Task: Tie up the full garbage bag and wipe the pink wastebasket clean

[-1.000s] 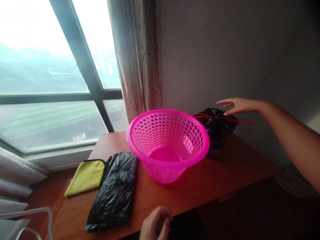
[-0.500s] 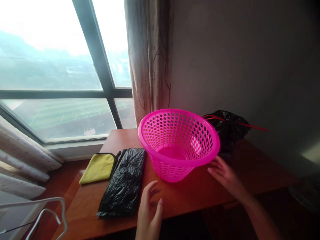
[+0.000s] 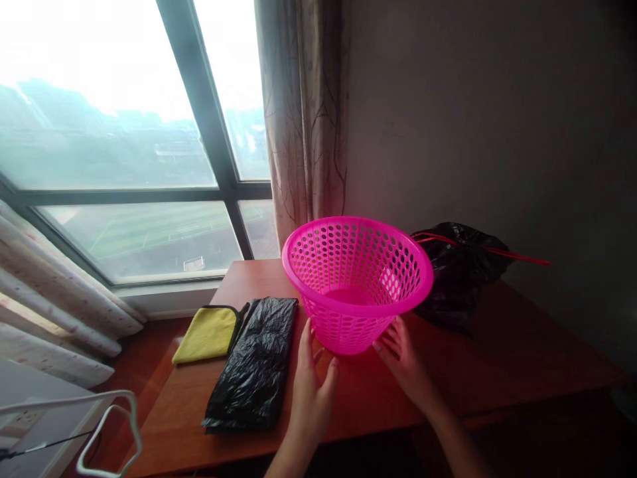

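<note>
A bright pink plastic basket (image 3: 358, 302) with round holes in its wall stands upright on the wooden table. My left hand (image 3: 313, 378) is at its lower left, fingers curved and thumb apart. At the lower right side, my right hand (image 3: 401, 358) has its fingers spread and reaching behind the wall; whether they touch it I cannot tell. Inside, the basket shows only its pink floor. Left of my left hand lies a folded black plastic bag (image 3: 256, 365).
A yellow cloth (image 3: 209, 334) with dark edging lies beyond the folded bag. Behind the basket at right sits a bunched black bag (image 3: 465, 265) with red drawstrings. A white bent frame (image 3: 130, 415) is at lower left. Window, curtain (image 3: 311, 119) and wall border the table (image 3: 358, 405).
Both hands have moved forward to the basket's lower sides, the right one also leftward from near the rim. The view has shifted slightly.
</note>
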The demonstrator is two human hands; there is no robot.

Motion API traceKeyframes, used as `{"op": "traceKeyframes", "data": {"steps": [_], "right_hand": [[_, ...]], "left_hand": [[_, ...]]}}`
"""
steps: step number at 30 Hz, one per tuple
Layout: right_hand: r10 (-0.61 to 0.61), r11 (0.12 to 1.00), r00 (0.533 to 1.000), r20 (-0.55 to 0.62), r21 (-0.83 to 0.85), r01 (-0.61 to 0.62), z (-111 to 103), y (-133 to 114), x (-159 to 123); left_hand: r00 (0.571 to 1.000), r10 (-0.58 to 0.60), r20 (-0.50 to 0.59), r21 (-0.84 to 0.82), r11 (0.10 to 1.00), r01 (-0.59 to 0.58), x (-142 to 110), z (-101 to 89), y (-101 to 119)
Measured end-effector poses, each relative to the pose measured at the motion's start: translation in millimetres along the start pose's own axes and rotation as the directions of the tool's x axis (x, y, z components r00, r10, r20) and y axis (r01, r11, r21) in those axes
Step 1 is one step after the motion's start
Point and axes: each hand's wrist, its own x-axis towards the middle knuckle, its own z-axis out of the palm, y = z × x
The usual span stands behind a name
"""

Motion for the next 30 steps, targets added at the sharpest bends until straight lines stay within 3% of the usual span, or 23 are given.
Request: {"op": "traceKeyframes", "data": {"steps": [3,6,8,11,14,16,20,22,30], "right_hand": [[-0.01,1.0,0.999,-0.035,-0.015,0.009,-1.9,6.3,5.2],[-0.002,0.999,0.995,-0.098,-0.041,-0.002,-7.6,16.6,2.1],[0.001,0.998,0.991,-0.134,-0.063,-0.01,-12.4,22.0,-3.1],[0.003,0.989,0.993,-0.118,-0.145,-0.02,-17.6,22.9,-11.3],[-0.02,0.961,0.998,-0.066,-0.276,0.001,-17.5,16.6,-16.2],[-0.055,0.941,0.998,-0.033,-0.337,0.04,-15.7,11.8,-17.0],[-0.093,0.919,0.996,-0.001,-0.385,0.086,-13.5,6.4,-15.9],[-0.105,0.913,0.994,0.001,-0.395,0.097,-13.6,5.7,-15.5],[-0.13,0.898,0.991,0.024,-0.42,0.128,-14.5,7.9,-14.7]], "left_hand": [[1.0,-0.004,0.015,0.043,0.999,0.003,2.3,-3.2,-1.2],[1.0,0.014,0.021,0.13,0.991,-0.017,3.0,-22.4,5.1],[0.999,0.044,0.003,0.227,0.973,-0.044,6.3,-48.9,13.9],[0.994,0.096,-0.051,0.413,0.908,-0.067,16.7,-104.0,26.2],[0.983,0.14,-0.117,0.665,0.747,-0.028,26.0,-152.7,28.4],[0.976,0.214,-0.048,0.816,0.572,-0.085,26.4,-167.6,23.1],[0.94,0.213,0.267,0.912,0.259,-0.317,12.8,-157.7,2.3],[0.931,0.18,0.316,0.921,0.175,-0.347,5.2,-147.2,-9.5],[0.969,0.099,0.227,0.959,0.152,-0.24,16.1,-121.8,-31.0]]}}
